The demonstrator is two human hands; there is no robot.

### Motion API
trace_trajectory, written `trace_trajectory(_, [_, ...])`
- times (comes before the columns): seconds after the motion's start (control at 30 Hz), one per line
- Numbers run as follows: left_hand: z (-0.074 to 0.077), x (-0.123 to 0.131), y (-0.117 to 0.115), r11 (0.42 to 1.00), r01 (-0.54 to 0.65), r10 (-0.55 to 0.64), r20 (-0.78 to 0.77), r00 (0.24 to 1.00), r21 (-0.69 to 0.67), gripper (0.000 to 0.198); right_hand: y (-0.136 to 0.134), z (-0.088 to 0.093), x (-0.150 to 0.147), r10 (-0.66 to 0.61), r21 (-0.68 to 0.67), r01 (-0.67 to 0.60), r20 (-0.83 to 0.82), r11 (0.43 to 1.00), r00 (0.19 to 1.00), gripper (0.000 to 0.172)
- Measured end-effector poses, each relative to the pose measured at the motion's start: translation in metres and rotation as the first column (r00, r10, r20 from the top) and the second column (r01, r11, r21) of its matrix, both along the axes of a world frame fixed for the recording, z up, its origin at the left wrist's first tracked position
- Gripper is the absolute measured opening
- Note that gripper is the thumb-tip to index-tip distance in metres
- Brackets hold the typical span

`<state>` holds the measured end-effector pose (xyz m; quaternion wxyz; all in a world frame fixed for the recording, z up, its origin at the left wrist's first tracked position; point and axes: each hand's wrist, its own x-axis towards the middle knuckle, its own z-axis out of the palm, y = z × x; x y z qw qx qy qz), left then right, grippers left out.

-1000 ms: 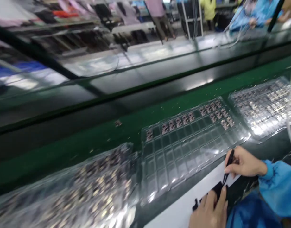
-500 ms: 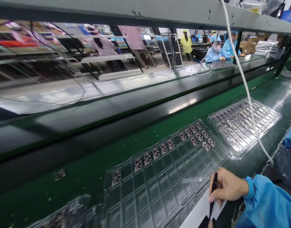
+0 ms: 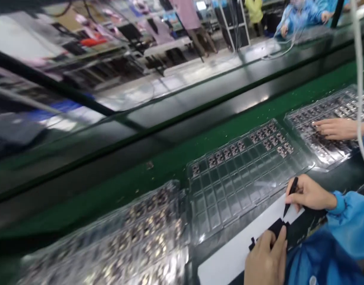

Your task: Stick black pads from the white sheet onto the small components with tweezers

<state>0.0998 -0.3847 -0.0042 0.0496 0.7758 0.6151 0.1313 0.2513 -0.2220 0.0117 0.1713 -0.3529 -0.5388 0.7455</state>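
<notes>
My right hand (image 3: 311,192) is closed on slim black tweezers (image 3: 291,196), held like a pen with the tip pointing down. That tip is at the edge of a black flat piece with notched edges (image 3: 277,227). My left hand (image 3: 266,255) grips this piece between thumb and fingers, over a long white sheet (image 3: 229,253). What the piece is, I cannot make out. Just beyond both hands lies a clear compartment tray (image 3: 229,202), with small circuit boards (image 3: 226,152) in its far row and right end and bare compartments elsewhere.
On the left, a blurred clear tray (image 3: 140,237) is filled with boards. A co-worker's hand (image 3: 338,128) is over another filled tray (image 3: 321,156) at the right. A white cable (image 3: 359,79) hangs there. One loose board (image 3: 149,165) lies on the green surface.
The view has swung left and down, bringing my left hand and the left tray further into sight. A co-worker's hand has appeared over the right tray. My right hand still holds the tweezers.
</notes>
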Motion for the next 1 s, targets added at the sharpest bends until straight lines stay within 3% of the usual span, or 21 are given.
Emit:
trace_trajectory(0.2, [0.012,0.009,0.002,0.987,-0.074,0.077,0.016,0.997,-0.142,0.034,0.003,0.001,0.002,0.066,0.002,-0.066,0.042,0.998,0.997,0.031])
trace_trajectory(0.57, [0.022,0.012,0.006,0.955,-0.084,0.074,-0.046,0.996,-0.286,0.039,0.007,-0.002,-0.003,0.183,0.000,-0.184,0.133,0.983,0.974,0.030])
trace_trajectory(1.0, [0.018,0.012,0.004,0.940,-0.098,0.092,-0.032,0.995,-0.326,0.039,0.005,0.001,-0.002,0.091,0.013,-0.092,0.063,0.996,0.994,0.027])
